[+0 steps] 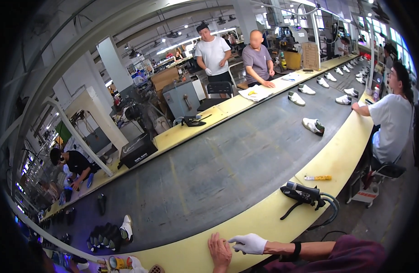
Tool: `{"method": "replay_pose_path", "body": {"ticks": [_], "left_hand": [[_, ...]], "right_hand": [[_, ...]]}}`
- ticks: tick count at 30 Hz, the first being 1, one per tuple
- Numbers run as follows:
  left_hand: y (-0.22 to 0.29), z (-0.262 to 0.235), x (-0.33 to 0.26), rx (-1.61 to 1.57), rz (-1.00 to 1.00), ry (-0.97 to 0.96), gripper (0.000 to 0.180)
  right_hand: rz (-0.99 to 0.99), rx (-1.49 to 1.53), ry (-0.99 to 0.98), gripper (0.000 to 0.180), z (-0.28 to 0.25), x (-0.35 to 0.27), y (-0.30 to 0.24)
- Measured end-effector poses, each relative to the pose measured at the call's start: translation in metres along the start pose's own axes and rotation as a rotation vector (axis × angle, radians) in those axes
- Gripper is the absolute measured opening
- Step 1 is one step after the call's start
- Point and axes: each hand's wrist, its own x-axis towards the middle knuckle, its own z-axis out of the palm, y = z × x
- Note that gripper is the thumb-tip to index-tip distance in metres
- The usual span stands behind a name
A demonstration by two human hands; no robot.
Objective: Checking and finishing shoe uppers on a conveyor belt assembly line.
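Note:
My left hand [219, 252] is bare and lies on the yellow ledge at the front of the conveyor, fingers stretched out, holding nothing. Just to its right, my right hand [249, 244] wears a white glove. Its index finger points toward the left hand, and nothing shows in its grasp. On the same ledge, farther right, rests a black hand-held tool [305, 194] with a lever and a grey hose. Beyond that tool lies a slim yellow-and-white stick-like item [318, 178].
A grey conveyor belt [209, 168] carries white shoes [313, 126] toward the far right and dark shoes [104, 236] at the near left. Across it sit a black box [137, 151] and another black tool [191, 121]. Co-workers stand opposite; one person [391, 118] sits at right.

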Motion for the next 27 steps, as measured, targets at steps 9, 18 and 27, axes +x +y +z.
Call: {"method": "replay_pose_path", "body": {"ticks": [9, 18, 27], "left_hand": [[0.001, 0.001, 0.001, 0.021, 0.001, -0.006, 0.019], [-0.001, 0.002, 0.000, 0.042, 0.000, -0.001, 0.018], [0.002, -0.002, 0.007, 0.050, -0.002, -0.008, 0.016]], "right_hand": [[0.046, 0.063, 0.057, 0.051, -0.006, 0.003, -0.004], [-0.284, 0.465, 0.579, 0.056, -0.140, 0.067, -0.124], [0.013, 0.225, 0.174, 0.048, -0.059, 0.037, -0.052]]}}
